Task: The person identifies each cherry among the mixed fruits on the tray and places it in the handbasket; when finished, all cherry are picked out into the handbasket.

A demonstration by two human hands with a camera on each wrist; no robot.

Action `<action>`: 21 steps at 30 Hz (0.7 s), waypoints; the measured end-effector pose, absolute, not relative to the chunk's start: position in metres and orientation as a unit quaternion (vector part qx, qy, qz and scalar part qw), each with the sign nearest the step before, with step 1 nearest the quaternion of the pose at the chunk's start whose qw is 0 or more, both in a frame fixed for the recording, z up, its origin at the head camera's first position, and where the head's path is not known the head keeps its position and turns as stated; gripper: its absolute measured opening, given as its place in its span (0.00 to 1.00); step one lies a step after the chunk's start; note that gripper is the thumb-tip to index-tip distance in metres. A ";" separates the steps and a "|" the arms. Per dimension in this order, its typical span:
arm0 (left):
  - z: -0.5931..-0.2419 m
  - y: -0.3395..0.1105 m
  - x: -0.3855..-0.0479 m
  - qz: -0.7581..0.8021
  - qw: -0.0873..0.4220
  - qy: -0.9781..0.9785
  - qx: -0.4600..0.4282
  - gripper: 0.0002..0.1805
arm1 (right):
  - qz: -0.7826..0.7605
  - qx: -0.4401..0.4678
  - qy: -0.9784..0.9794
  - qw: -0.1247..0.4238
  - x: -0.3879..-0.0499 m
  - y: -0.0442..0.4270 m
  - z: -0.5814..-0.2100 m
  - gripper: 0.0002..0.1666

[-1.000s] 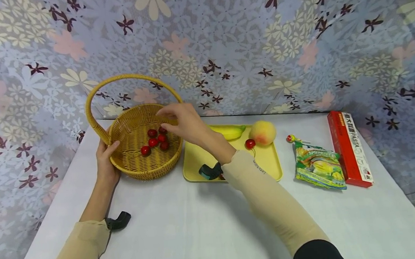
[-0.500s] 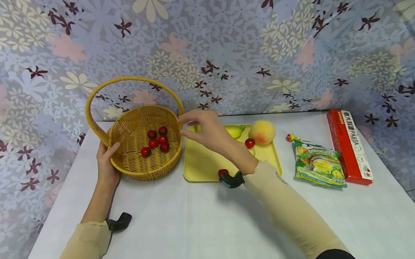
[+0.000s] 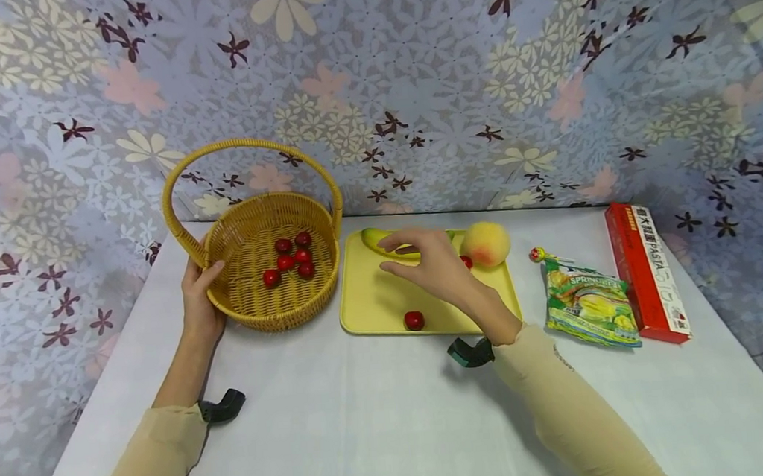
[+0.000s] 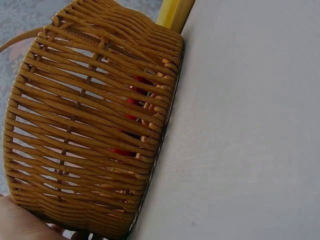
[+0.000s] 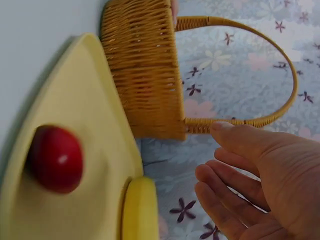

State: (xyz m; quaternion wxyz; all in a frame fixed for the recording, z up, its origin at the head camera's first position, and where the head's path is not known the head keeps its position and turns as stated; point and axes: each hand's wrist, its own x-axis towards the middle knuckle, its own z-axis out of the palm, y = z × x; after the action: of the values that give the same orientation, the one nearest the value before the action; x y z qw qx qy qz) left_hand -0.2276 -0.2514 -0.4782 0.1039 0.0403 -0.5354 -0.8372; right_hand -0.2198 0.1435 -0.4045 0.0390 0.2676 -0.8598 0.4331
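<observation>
My left hand (image 3: 199,301) holds the wicker basket (image 3: 273,318) by its left side, thumb over the rim and the other fingers mostly hidden. Inside the basket lie several red cherries (image 3: 285,262). My right hand (image 3: 440,267) hovers over the yellow tray (image 3: 367,310), thumb and fingers apart, with nothing between them. A red cherry (image 3: 414,320) rests by the tray's front edge, seen large in the right wrist view. Partly behind the right hand are a banana (image 3: 375,239) and another cherry (image 3: 467,261). A peach (image 3: 487,244) sits at the tray's back right corner.
Right of the tray lie a small red-and-yellow lollipop (image 3: 537,254), a green snack packet (image 3: 592,307) and a red pasta box (image 3: 647,273). A flowered cloth (image 3: 409,79) hangs along the table's back edge. The basket's tall handle (image 3: 246,142) arches upward.
My right hand has moved right, from over the basket's right rim to above the tray, uncovering the front cherry. The left hand and the basket stay in place.
</observation>
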 end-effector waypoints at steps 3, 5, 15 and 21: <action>-0.478 -0.252 -0.227 -0.838 0.105 -0.534 0.040 0.31 | 0.423 0.259 -0.868 0.031 -0.217 0.152 -0.412 0.19; -0.477 -0.252 -0.227 -0.838 0.105 -0.534 0.039 0.31 | 0.410 0.254 -0.876 0.020 -0.214 0.157 -0.417 0.20; -0.477 -0.250 -0.229 -0.836 0.105 -0.538 0.038 0.31 | 0.437 0.249 -0.861 -0.069 -0.200 0.177 -0.444 0.22; -0.477 -0.251 -0.228 -0.829 0.104 -0.549 0.041 0.32 | 0.451 0.235 -0.855 -0.103 -0.199 0.187 -0.464 0.23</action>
State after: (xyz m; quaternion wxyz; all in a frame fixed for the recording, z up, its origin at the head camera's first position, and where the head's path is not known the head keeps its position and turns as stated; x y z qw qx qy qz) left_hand -0.2278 -0.2513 -0.4772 0.1036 0.0414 -0.5485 -0.8286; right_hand -0.1991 0.1866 -0.4636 -0.1027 0.2348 -0.8547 0.4514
